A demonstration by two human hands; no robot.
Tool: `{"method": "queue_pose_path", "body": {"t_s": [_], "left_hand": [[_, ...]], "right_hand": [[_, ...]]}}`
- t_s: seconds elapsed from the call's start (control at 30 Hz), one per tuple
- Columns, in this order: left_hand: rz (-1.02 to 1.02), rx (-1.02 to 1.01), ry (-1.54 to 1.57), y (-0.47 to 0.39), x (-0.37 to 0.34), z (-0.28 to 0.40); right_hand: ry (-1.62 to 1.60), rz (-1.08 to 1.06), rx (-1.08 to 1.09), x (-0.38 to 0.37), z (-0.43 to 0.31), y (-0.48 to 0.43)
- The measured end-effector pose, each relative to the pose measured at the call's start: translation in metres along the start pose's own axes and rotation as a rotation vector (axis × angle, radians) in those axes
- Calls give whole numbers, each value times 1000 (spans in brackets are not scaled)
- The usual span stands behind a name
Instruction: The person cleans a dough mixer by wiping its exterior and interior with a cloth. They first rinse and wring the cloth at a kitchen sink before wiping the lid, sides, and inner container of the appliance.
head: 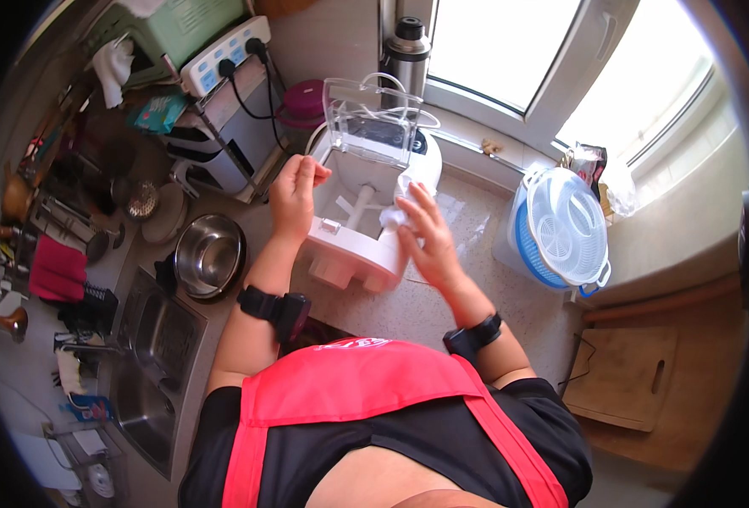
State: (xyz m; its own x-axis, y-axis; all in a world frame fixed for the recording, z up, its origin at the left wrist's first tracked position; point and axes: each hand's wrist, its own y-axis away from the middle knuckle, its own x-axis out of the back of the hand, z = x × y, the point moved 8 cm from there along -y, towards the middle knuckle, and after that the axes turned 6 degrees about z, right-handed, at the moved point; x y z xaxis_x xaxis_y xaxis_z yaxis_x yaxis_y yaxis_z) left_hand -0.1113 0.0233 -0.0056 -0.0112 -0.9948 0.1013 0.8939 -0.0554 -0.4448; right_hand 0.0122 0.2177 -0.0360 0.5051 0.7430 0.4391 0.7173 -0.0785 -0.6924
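Observation:
A white countertop appliance [355, 254], probably a noodle or dough machine, stands before me with its clear plastic lid [371, 120] raised. Inside its chamber lies a white mixing shaft [361, 206] with paddles. My left hand [295, 197] is at the left rim, fingers curled together; nothing shows in them. At the right rim, my right hand [428, 238] has its fingers spread over a crumpled white tissue or cloth [394, 217], pressing it against the machine's wall. Its fingers partly hide the tissue.
To the left are a steel bowl [209, 254], a double sink [158, 343] and a power strip [225, 56] with two plugs. A steel thermos [407, 54] stands behind the machine. On the right are stacked plastic colanders [565, 222] and a wooden cutting board [622, 378].

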Motion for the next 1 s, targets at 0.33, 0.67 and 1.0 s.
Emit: {"method": "queue_pose_path", "body": {"t_s": [0.33,0.67,1.0], "left_hand": [[-24,-36,-68,0,-7,11],[-49,-63,-112,3,-6,16],[-98,-87,-243,7,-16,26]], "right_hand": [[-116,278,-309,-4,120,-73],[-314,203,-358,-19,63,48],[-382,423,-383,-30,112,24]]}}
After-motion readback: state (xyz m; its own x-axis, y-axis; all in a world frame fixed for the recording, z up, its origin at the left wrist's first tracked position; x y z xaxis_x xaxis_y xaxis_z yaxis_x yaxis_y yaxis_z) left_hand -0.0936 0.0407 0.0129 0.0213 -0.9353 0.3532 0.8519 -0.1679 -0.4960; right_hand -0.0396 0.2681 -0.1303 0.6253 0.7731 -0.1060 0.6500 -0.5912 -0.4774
